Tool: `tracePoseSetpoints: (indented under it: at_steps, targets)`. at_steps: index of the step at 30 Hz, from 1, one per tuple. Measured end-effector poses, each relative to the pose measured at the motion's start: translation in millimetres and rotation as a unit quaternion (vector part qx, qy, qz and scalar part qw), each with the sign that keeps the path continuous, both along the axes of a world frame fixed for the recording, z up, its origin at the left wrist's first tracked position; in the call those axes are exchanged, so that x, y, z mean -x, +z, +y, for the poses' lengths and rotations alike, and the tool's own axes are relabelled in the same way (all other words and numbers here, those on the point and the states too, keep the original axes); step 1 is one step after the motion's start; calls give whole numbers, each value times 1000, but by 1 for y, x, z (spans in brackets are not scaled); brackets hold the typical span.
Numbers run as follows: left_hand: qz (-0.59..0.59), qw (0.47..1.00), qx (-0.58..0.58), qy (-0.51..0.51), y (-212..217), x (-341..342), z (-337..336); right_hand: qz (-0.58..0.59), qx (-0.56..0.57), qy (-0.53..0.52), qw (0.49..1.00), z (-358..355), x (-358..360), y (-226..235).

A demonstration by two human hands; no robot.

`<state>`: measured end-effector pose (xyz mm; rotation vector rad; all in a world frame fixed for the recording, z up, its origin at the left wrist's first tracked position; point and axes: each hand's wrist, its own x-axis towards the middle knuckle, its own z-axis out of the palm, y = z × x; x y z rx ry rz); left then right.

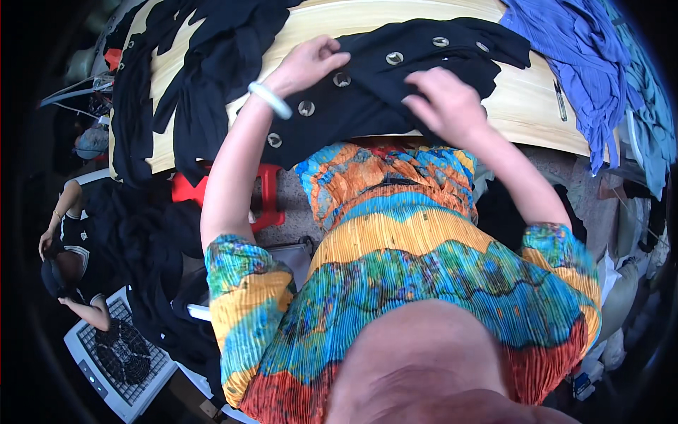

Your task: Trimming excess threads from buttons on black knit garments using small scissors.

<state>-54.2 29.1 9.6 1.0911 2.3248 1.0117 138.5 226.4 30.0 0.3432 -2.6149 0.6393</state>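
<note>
Pale wood-grain table (pixel 526 99) fills the upper view, heaped with cloth. On its near edge lies a black soft fabric garment with a row of round metal-rimmed buttons (pixel 367 99). The left hand (pixel 307 65), a pale smooth bangle (pixel 270 99) on its wrist, rests on the garment with fingers (pixel 332 48) curled down onto the cloth. The right hand (pixel 446 106) presses it too, fingers (pixel 424 79) bent and pinching a fold. A blue ribbed fabric pile (pixel 579 63) lies at the right; more loose black cloth (pixel 205 63) lies at the left.
</note>
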Motion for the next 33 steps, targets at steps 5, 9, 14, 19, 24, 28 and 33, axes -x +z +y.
tracePoseSetpoints:
  at_steps: [5, 9, 14, 19, 24, 28, 33]
  targets:
    - [159, 984, -81, -2, 10, -17, 77, -75, -43, -36, 996, -31, 12, -27]
    - [214, 977, -8, -6, -5, -19, 84, -100, -35, -73, 992, -27, 14, -36]
    - [179, 974, 135, -28, -12, -7, 82, -217, 151, -81, 961, -8, 31, -28]
    - [165, 974, 145, -52, -10, -15, 88, -181, 183, -71, 964, 8, 45, -14]
    - [206, 965, 151, -51, -17, -19, 91, -213, -60, -15, 975, 13, 50, -9]
    - [181, 983, -21, -4, 3, -15, 87, -142, -35, -3, 989, 17, 48, -5]
    - [-34, 998, -32, -33, 3, -4, 86, -138, 5, -47, 989, 23, 57, -18]
